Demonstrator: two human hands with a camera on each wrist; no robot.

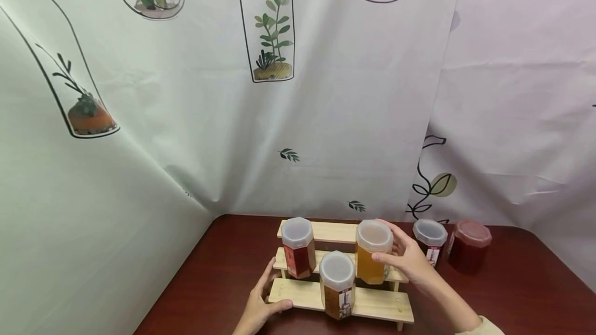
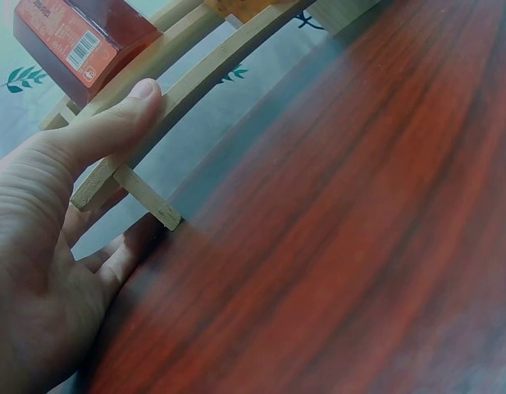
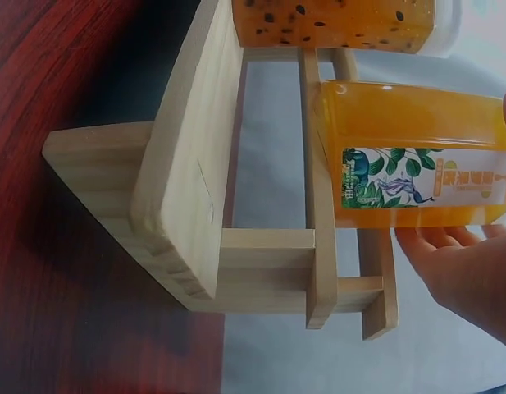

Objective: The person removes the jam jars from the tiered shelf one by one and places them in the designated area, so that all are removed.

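Observation:
A three-step wooden rack point(image 1: 298, 293) stands on the table, its left end gripped by my left hand point(image 1: 261, 301). In the left wrist view, the thumb point(image 2: 125, 119) lies against the front plank while the other fingers reach below it. My right hand point(image 1: 412, 260) holds an orange jar point(image 1: 371, 265) with a pale lid on the middle step, thumb in front and fingers behind. Its label point(image 3: 429, 176) shows in the right wrist view. A red jar point(image 1: 299, 257) sits on the middle step at left. On the front step stands a jar with dark seeds point(image 3: 335, 25).
Right of the rack, a dark jar with a pale lid point(image 1: 430, 237) and a dark red jar with a reddish lid point(image 1: 470, 247) stand on the reddish-brown table point(image 1: 200, 278). A printed cloth point(image 1: 335, 118) hangs behind the table's back edge.

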